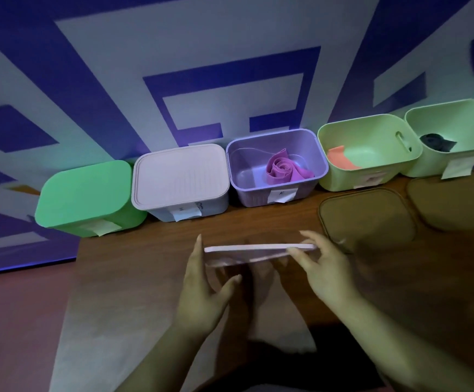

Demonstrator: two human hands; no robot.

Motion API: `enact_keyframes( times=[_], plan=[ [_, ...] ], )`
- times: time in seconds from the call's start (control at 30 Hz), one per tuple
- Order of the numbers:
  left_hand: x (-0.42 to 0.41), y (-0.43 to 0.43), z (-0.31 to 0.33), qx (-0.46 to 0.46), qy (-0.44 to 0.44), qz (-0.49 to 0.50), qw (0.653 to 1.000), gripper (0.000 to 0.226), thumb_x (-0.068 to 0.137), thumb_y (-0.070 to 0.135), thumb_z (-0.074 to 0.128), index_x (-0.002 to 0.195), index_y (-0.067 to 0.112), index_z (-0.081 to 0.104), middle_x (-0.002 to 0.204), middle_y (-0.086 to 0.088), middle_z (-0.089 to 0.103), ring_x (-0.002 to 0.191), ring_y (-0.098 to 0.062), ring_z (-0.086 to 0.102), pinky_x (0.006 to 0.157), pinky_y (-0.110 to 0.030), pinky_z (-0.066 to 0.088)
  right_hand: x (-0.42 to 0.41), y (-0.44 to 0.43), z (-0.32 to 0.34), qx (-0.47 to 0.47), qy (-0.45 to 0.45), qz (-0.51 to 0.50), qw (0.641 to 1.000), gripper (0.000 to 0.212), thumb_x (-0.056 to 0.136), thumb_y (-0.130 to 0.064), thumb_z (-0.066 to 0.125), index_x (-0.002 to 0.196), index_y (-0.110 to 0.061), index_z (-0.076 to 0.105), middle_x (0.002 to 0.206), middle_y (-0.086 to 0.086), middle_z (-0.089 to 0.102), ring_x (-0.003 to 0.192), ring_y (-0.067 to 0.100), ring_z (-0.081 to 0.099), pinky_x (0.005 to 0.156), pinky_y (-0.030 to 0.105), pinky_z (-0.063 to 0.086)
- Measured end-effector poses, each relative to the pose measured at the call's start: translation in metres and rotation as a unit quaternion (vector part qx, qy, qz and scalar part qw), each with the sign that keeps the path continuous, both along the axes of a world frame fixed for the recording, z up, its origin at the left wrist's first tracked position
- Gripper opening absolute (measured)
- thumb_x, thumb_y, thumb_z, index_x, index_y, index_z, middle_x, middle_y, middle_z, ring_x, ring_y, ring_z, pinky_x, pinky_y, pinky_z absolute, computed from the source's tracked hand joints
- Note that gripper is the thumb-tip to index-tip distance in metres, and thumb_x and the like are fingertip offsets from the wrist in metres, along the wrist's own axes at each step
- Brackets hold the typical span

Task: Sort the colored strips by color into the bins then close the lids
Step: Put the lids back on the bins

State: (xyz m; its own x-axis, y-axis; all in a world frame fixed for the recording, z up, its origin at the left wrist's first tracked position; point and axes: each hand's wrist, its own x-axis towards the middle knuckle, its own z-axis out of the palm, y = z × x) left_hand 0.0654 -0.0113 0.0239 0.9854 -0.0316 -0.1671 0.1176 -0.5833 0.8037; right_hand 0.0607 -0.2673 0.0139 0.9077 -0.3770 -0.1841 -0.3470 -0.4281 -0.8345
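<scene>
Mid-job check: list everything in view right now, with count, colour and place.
Green plastic bin: one, green lid on, far left.
Pale lilac plastic bin: one, lid on, second from left.
Purple plastic bin: one, open, middle; holds a rolled magenta strip.
Light green plastic bins: two, open, right end; the inner one holds an orange strip, the outer one a black strip.
Brown flat lids: two, on the table before the light green bins.
Paper labels: pale, on the bin fronts.
Brown wooden table: one.
Pale pink flat lid: one, held above the table.
Left hand, right hand: grip that lid's ends.
</scene>
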Motion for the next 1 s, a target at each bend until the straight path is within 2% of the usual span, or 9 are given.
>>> enact_keyframes(
  times=[0.13,0.23,0.33,0.43,0.6,0.7,0.8,0.9,1.0],
  plan=[
    [0.006,0.022,0.013,-0.02,0.009,-0.079,0.997,0.114,0.068,0.062,0.081,0.153,0.046,0.006,0.157,0.027,0.018,0.141,0.007,0.024,0.109,-0.024,0.033,0.013,0.023,0.01,0.111,0.033,-0.129,0.985,0.023,0.086,-0.033,0.073,0.106,-0.024,0.067,0.105,-0.009,0.069,0.097,0.009,0.063,0.077,0.019,0.043],
    [0.013,0.033,0.015,0.03,-0.047,-0.172,0.983,0.109,0.067,0.068,0.077,0.152,0.049,0.011,0.162,0.024,-0.005,0.146,0.012,0.001,0.108,-0.021,0.029,0.025,0.026,0.018,0.092,0.056,-0.152,0.983,0.023,0.084,-0.037,0.074,0.102,-0.024,0.067,0.099,-0.008,0.068,0.09,0.011,0.062,0.067,0.021,0.043],
    [0.026,0.042,0.015,0.048,-0.081,-0.271,0.958,0.105,0.064,0.074,0.076,0.15,0.051,0.02,0.162,0.013,-0.022,0.15,0.001,-0.008,0.115,-0.029,0.03,0.041,0.018,0.025,0.08,0.066,-0.171,0.98,0.029,0.081,-0.04,0.077,0.1,-0.02,0.068,0.095,-0.003,0.07,0.083,0.014,0.063,0.064,0.025,0.044],
    [0.039,0.041,0.015,0.118,-0.106,-0.38,0.911,0.106,0.063,0.082,0.068,0.15,0.056,0.012,0.163,0.007,-0.024,0.153,-0.02,-0.006,0.119,-0.05,0.026,0.052,0.007,0.031,0.092,0.064,-0.182,0.977,0.029,0.081,-0.037,0.078,0.099,-0.017,0.067,0.093,-0.002,0.069,0.077,0.013,0.059,0.063,0.025,0.044],
    [0.059,0.021,0.018,0.222,-0.139,-0.388,0.884,0.098,0.066,0.083,0.06,0.148,0.059,0.012,0.165,0.006,-0.012,0.141,-0.032,0.023,0.114,-0.048,0.034,0.07,-0.012,0.042,0.095,0.034,-0.163,0.981,0.028,0.085,-0.029,0.075,0.105,-0.011,0.066,0.098,0.003,0.069,0.086,0.018,0.06,0.069,0.023,0.046],
    [0.073,-0.002,0.02,0.214,-0.149,-0.348,0.901,0.095,0.067,0.083,0.061,0.149,0.055,0.021,0.166,0.0,0.001,0.137,-0.034,0.032,0.111,-0.046,0.036,0.084,-0.031,0.051,-0.043,0.037,-0.016,0.998,0.057,0.082,-0.042,0.074,0.132,-0.025,0.055,0.131,-0.003,0.053,0.123,0.018,0.05,0.102,0.028,0.039],
    [0.083,-0.026,0.017,0.208,-0.155,-0.309,0.915,0.096,0.067,0.082,0.063,0.149,0.051,0.024,0.166,-0.005,0.008,0.135,-0.035,0.036,0.11,-0.047,0.038,0.091,-0.059,0.067,-0.203,0.078,0.207,0.954,0.091,0.07,-0.069,0.07,0.147,-0.049,0.027,0.161,-0.016,0.006,0.147,0.017,0.011,0.12,0.038,0.02],
    [0.092,-0.05,0.014,0.198,-0.152,-0.272,0.929,0.095,0.07,0.078,0.065,0.15,0.05,0.023,0.165,-0.005,0.01,0.141,-0.034,0.032,0.114,-0.045,0.033,0.104,-0.094,0.076,-0.239,0.099,0.35,0.9,0.112,0.057,-0.081,0.069,0.147,-0.058,0.007,0.156,-0.028,-0.026,0.147,0.014,-0.024,0.122,0.046,0.011],
    [0.106,-0.075,0.014,0.211,-0.143,-0.24,0.937,0.095,0.069,0.08,0.063,0.15,0.049,0.024,0.165,-0.005,0.01,0.144,-0.031,0.028,0.116,-0.043,0.03,0.124,-0.122,0.081,-0.279,0.122,0.432,0.849,0.123,0.05,-0.082,0.069,0.145,-0.06,-0.006,0.15,-0.028,-0.039,0.138,0.015,-0.045,0.121,0.051,0.009]
  ],
)
